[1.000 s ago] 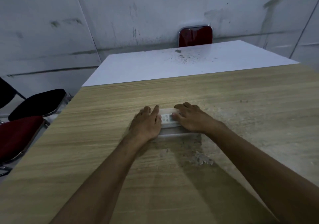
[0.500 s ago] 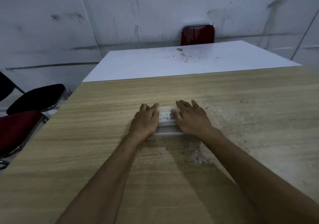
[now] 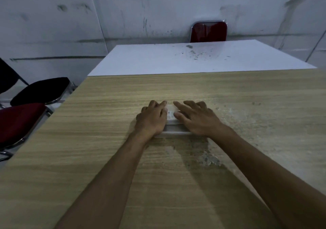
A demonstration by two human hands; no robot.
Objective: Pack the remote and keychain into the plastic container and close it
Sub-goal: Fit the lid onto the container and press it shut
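Observation:
A clear plastic container [image 3: 173, 132] sits on the wooden table [image 3: 109, 123], its lid on top. My left hand [image 3: 152, 119] lies palm down over the container's left end. My right hand [image 3: 195, 117] lies palm down over the right end with its fingers spread. Both hands press on the lid. Between them the white remote [image 3: 170, 115] with small buttons shows through the lid. The keychain is hidden from view.
A white table [image 3: 194, 57] with dark specks adjoins the far edge of the wooden one, with a red chair [image 3: 209, 32] behind it. A black chair [image 3: 42, 90] and a red chair [image 3: 19, 123] stand at the left. A scuffed patch [image 3: 208, 158] marks the wood.
Both hands have shifted slightly on the lid. The right fingers now stretch out flatter and the gap between the hands is narrower. The container stays in place.

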